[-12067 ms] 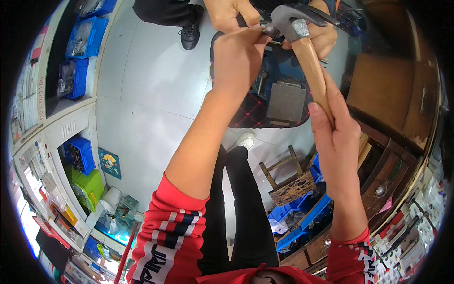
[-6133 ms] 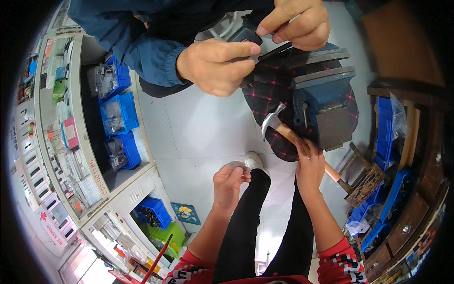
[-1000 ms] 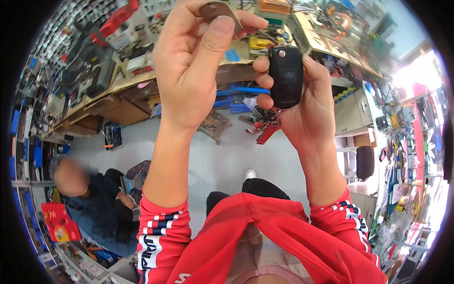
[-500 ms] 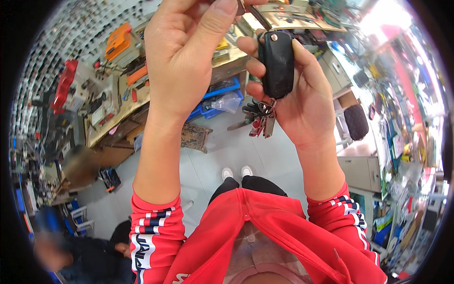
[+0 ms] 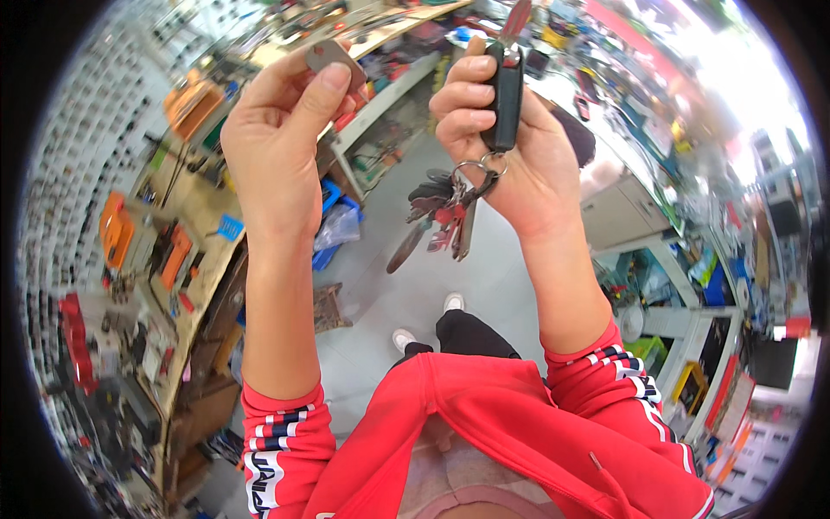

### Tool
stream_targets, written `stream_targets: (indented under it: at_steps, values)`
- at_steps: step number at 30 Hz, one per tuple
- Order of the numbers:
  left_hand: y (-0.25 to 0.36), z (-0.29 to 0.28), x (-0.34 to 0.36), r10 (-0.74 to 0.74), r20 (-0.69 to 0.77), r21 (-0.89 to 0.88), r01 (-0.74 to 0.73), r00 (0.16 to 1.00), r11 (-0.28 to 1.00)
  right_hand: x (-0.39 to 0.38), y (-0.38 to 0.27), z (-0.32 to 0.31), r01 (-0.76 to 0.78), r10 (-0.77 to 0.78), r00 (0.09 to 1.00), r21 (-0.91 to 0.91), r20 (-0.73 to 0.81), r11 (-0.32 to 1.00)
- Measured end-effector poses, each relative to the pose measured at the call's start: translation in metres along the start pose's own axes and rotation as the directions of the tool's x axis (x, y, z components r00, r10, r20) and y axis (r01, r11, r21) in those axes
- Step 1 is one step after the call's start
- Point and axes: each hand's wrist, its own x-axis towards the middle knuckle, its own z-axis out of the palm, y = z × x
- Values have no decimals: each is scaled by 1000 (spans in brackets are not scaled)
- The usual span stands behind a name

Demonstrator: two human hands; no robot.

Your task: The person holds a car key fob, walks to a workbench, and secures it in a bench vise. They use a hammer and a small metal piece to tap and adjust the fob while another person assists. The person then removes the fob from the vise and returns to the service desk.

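My left hand [image 5: 281,134] pinches a flat grey key head [image 5: 335,60] with a small hole between thumb and fingers; the rest of that key is hidden. To its right my right hand [image 5: 545,164] is closed round a black car key fob [image 5: 507,102], held upright and edge-on. A blade [image 5: 516,22] with a reddish sheen points up from the fob's top. Below the fob a metal ring [image 5: 477,164] carries a bunch of keys [image 5: 450,212], several dark and some with red, dangling freely under my right palm. The two hands are apart.
A wooden workbench [image 5: 207,272] runs along the left, with orange machines [image 5: 115,229] and a red-topped one [image 5: 78,342] on it. Blue bins [image 5: 333,216] sit beneath. White cabinets [image 5: 622,212] and shelves stand right. A small patterned stool [image 5: 328,307] is on the grey floor.
The whole view has swung to the right. My hands have moved farther apart, the left one lower. The fob has turned from its flat face to its edge, and the hanging keys now spread out.
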Motion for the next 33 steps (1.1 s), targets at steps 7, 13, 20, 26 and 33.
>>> stream_targets:
  at_steps: [7, 13, 20, 26, 33]
  values:
    - [-70, 88, 24, -197, 180, -19, 204, 964, 979, -38, -96, -15, 218, -216, 975, 33, -50, 975]
    - [-175, 196, 58, -272, 318, -40, 299, 908, 953, -69, -235, -42, 279, -279, 960, 21, 0, 960]
    - [-327, 314, 97, -601, 296, 5, 628, 743, 779, -135, -399, -77, 567, -554, 779, -48, -293, 823]
    - [-440, 366, 115, -782, 262, 105, 789, 566, 606, -157, -496, -113, 516, -827, 378, -647, -415, 561]
    - [-592, 380, 150, -809, 234, 245, 772, 540, 586, -134, -575, -149, 198, -894, 147, -873, -423, 445]
